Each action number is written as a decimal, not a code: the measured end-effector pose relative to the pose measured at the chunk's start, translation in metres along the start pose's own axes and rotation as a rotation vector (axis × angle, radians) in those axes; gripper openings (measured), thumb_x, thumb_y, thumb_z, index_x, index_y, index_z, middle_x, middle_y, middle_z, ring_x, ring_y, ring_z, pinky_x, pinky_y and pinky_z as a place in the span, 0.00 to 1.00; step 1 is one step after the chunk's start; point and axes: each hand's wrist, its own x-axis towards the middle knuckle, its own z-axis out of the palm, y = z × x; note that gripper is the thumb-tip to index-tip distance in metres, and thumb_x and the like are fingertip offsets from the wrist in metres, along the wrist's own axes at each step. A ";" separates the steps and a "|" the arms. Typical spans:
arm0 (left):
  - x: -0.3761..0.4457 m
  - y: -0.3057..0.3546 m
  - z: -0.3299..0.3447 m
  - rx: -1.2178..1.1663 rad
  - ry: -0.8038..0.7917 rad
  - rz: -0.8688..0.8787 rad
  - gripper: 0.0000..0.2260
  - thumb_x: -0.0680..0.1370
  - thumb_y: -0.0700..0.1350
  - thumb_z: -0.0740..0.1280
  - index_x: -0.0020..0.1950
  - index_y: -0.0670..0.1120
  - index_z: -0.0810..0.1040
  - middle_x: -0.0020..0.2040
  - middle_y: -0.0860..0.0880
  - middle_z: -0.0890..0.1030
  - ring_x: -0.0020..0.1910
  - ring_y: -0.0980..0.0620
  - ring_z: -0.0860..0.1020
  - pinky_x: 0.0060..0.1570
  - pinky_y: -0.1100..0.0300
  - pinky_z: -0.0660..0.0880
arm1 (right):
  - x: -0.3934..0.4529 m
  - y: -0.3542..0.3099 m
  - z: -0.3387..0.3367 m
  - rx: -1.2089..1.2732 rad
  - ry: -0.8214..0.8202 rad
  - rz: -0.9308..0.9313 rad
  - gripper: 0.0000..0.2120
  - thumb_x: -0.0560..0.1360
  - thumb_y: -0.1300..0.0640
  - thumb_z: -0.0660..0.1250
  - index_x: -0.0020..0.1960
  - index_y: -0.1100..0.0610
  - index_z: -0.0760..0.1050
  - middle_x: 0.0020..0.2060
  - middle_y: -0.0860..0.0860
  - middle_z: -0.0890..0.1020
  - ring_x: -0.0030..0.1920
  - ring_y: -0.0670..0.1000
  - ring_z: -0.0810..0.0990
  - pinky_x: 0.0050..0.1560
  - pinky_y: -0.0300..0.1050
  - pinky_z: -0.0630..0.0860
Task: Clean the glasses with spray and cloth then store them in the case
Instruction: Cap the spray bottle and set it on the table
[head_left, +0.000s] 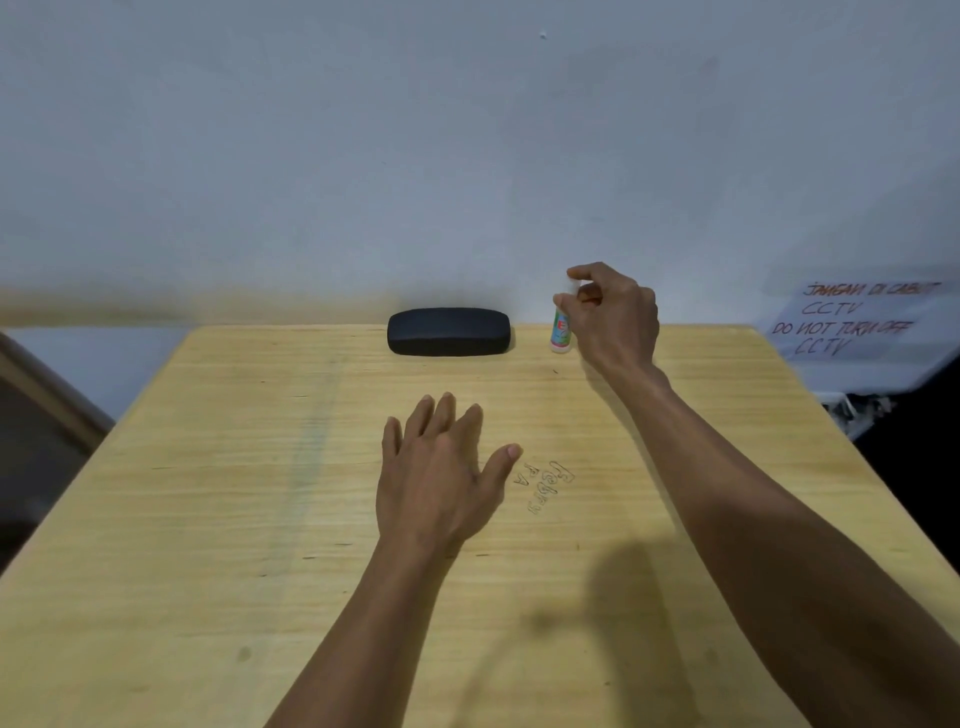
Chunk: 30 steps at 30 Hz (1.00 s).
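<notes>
Spray bottle stands upright at one o'clock on my scribbled yellow wooden table, right hand pinching it; left hand spread flat, black case closed at twelve by the white wall.

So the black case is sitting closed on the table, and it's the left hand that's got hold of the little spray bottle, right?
Not quite. The hand is wrong: the head view shows the right hand gripping the little spray bottle, which stands on the table. The left hand is open and empty, hovering over the wood. The black case does sit closed on the table.
</notes>
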 end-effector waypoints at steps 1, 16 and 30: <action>0.000 0.000 0.000 0.003 0.003 0.002 0.32 0.76 0.70 0.50 0.75 0.56 0.65 0.79 0.49 0.62 0.80 0.47 0.53 0.76 0.41 0.50 | 0.000 0.001 0.000 -0.006 0.001 -0.002 0.13 0.74 0.50 0.73 0.57 0.49 0.81 0.46 0.50 0.87 0.47 0.53 0.85 0.46 0.55 0.83; 0.001 0.000 0.000 0.010 -0.022 -0.001 0.33 0.76 0.71 0.49 0.76 0.56 0.63 0.80 0.49 0.60 0.80 0.47 0.52 0.76 0.41 0.49 | -0.003 -0.004 -0.006 -0.048 -0.017 0.012 0.15 0.75 0.50 0.72 0.61 0.49 0.80 0.51 0.51 0.87 0.49 0.51 0.85 0.47 0.53 0.83; -0.004 0.000 -0.004 0.026 -0.035 0.006 0.33 0.76 0.71 0.47 0.76 0.55 0.63 0.79 0.49 0.61 0.80 0.47 0.52 0.76 0.41 0.49 | -0.024 -0.014 -0.031 0.003 -0.018 -0.029 0.25 0.73 0.46 0.74 0.68 0.47 0.75 0.62 0.47 0.81 0.52 0.47 0.81 0.46 0.47 0.77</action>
